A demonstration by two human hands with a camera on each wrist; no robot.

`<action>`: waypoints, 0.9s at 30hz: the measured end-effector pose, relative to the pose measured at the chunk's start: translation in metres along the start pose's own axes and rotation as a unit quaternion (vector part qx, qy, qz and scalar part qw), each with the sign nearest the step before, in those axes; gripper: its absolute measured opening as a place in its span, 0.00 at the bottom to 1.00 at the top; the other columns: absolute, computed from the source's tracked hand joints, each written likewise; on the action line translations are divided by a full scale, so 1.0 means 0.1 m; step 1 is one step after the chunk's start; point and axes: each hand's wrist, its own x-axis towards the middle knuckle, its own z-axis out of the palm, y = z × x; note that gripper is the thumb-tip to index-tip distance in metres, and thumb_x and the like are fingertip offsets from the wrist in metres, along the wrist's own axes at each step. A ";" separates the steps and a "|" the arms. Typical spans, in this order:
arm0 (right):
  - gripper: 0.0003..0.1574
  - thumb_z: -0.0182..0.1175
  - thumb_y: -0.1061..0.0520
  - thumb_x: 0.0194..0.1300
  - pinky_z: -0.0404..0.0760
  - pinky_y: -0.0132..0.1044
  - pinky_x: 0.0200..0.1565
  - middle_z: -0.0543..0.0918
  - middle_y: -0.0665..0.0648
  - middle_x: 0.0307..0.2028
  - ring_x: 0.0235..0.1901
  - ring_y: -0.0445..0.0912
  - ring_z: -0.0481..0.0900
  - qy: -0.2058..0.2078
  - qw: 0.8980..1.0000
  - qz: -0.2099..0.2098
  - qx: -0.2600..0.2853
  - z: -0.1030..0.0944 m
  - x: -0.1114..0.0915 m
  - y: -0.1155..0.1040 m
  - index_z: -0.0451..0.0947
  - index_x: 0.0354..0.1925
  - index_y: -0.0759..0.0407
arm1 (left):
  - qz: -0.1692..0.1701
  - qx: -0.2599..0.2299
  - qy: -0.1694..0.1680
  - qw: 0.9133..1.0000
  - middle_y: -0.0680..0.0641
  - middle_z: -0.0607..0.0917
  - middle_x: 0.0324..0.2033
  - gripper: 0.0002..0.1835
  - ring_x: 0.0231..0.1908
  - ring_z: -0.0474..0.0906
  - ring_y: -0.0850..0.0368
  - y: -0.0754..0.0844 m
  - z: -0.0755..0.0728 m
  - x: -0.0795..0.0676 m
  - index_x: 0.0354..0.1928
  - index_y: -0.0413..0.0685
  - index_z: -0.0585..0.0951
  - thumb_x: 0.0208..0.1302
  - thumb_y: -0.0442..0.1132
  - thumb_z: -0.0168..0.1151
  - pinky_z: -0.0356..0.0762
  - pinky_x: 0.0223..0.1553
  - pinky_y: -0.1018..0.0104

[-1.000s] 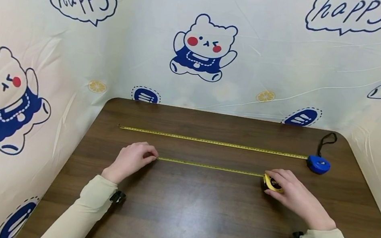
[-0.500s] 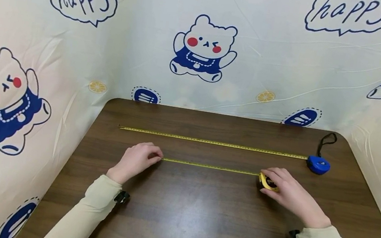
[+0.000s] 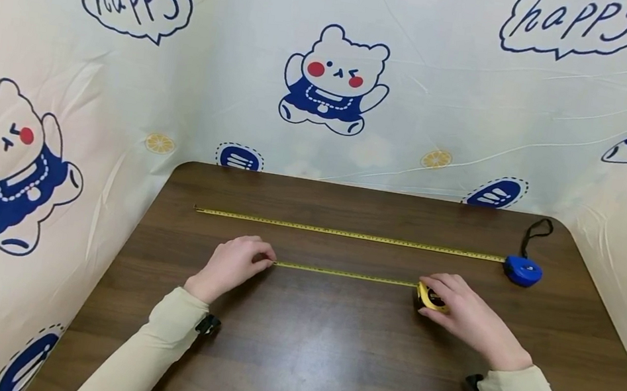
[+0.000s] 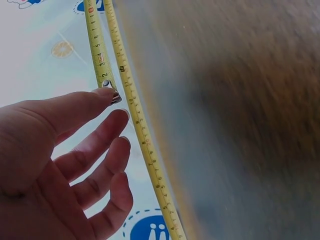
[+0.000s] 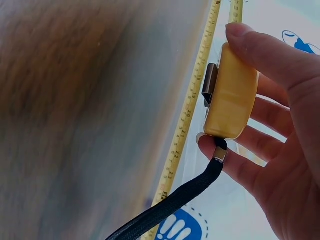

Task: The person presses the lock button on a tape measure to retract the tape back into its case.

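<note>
In the head view my left hand (image 3: 227,268) pinches the free end of a yellow tape measure's blade (image 3: 344,274). The left wrist view shows its metal end hook (image 4: 116,97) at my thumb and index fingertips, the other fingers loosely bent. My right hand (image 3: 470,321) grips the yellow tape measure's case (image 3: 429,298), with the blade stretched between both hands. From the right wrist, the case (image 5: 232,95) shows a metal belt clip (image 5: 210,82) and a black wrist strap (image 5: 192,192); my thumb lies at the end where the blade comes out.
Behind my hands a blue tape measure (image 3: 523,272) lies on the brown wooden table (image 3: 291,353), its longer yellow blade (image 3: 344,233) drawn out to the left. Its black strap loop (image 3: 537,233) points to the back. A printed curtain (image 3: 424,91) surrounds the table.
My hands have come closer together, the left moving right and the right moving left. The stretch of blade between them is shorter. The blue tape measure stays in place.
</note>
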 end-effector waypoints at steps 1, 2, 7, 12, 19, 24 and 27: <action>0.35 0.81 0.57 0.52 0.83 0.50 0.48 0.84 0.59 0.50 0.49 0.53 0.81 -0.001 1.000 0.001 0.000 0.00 0.01 -0.01 0.82 0.56 0.68 | 0.000 0.003 0.000 1.000 0.54 0.87 0.36 0.03 0.34 0.82 0.56 0.01 0.01 0.01 0.39 0.55 0.90 0.65 0.39 0.75 0.83 0.36 0.51; 0.35 0.82 0.57 0.52 0.84 0.50 0.48 0.84 0.59 0.49 0.49 0.53 0.81 -0.001 1.000 0.003 0.000 0.01 0.01 -0.02 0.82 0.56 0.68 | 0.002 0.005 0.000 1.000 0.55 0.87 0.36 0.03 0.35 0.83 0.56 0.01 0.01 0.01 0.39 0.55 0.90 0.65 0.39 0.74 0.83 0.36 0.51; 0.34 0.81 0.56 0.54 0.84 0.50 0.49 0.84 0.59 0.50 0.50 0.53 0.81 -0.009 1.000 0.010 0.002 0.04 0.03 -0.05 0.82 0.56 0.68 | 0.009 0.009 0.001 1.000 0.55 0.87 0.36 0.02 0.35 0.83 0.56 0.05 0.02 0.04 0.38 0.56 0.90 0.66 0.39 0.74 0.83 0.36 0.50; 0.34 0.81 0.56 0.54 0.83 0.50 0.49 0.84 0.59 0.49 0.49 0.52 0.81 -0.004 1.000 0.003 0.002 0.07 0.07 -0.06 0.82 0.56 0.67 | 0.010 0.001 -0.005 1.000 0.55 0.87 0.36 0.03 0.36 0.83 0.55 0.09 0.04 0.06 0.39 0.55 0.90 0.65 0.40 0.74 0.83 0.37 0.50; 0.34 0.81 0.56 0.54 0.83 0.49 0.48 0.84 0.58 0.49 0.49 0.52 0.80 -0.002 1.000 0.001 0.006 0.12 0.10 -0.08 0.82 0.56 0.67 | 0.013 0.002 -0.010 1.000 0.54 0.87 0.37 0.02 0.37 0.84 0.55 0.15 0.06 0.08 0.39 0.54 0.90 0.66 0.40 0.74 0.84 0.38 0.51; 0.34 0.80 0.54 0.56 0.83 0.50 0.50 0.83 0.59 0.50 0.50 0.52 0.80 -0.011 1.000 0.007 0.011 0.14 0.13 -0.12 0.81 0.57 0.67 | 0.019 0.010 -0.006 1.000 0.55 0.87 0.37 0.02 0.38 0.85 0.54 0.19 0.07 0.10 0.39 0.55 0.90 0.66 0.40 0.74 0.84 0.38 0.50; 0.34 0.80 0.53 0.57 0.83 0.49 0.50 0.83 0.58 0.51 0.51 0.52 0.80 -0.016 1.000 0.010 0.015 0.16 0.15 -0.14 0.81 0.57 0.66 | 0.020 0.012 -0.006 1.000 0.55 0.87 0.37 0.03 0.38 0.85 0.54 0.22 0.09 0.11 0.39 0.55 0.90 0.66 0.40 0.74 0.84 0.38 0.49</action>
